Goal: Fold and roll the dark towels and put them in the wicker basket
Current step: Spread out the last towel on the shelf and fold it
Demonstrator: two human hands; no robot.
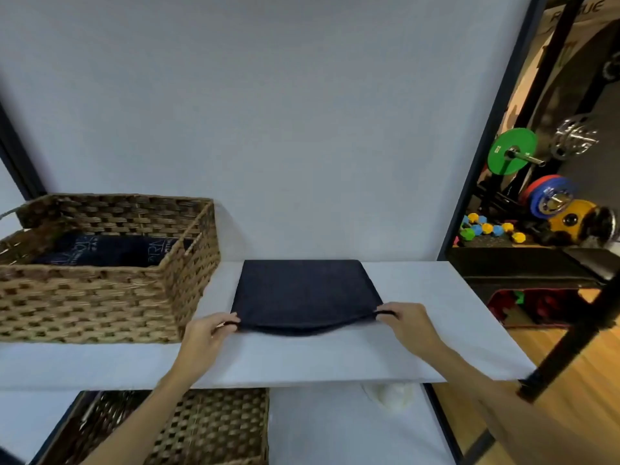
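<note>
Fingers [231,325] of the left hand [208,333] and right hand [407,322] pinch the near corners of the folded dark navy cloth towel [303,292], which sags between them, so it looks soft, light and best held at its edges. It lies on the white table [335,360], right of the brown woven wicker basket [100,290] holding dark towels, with a pale wall [302,112] behind.

Towel [303,293] lying on shelf [335,360] btwn both hands' fingers [231,325]; wicker basket [100,263] sitting left of them.
</note>
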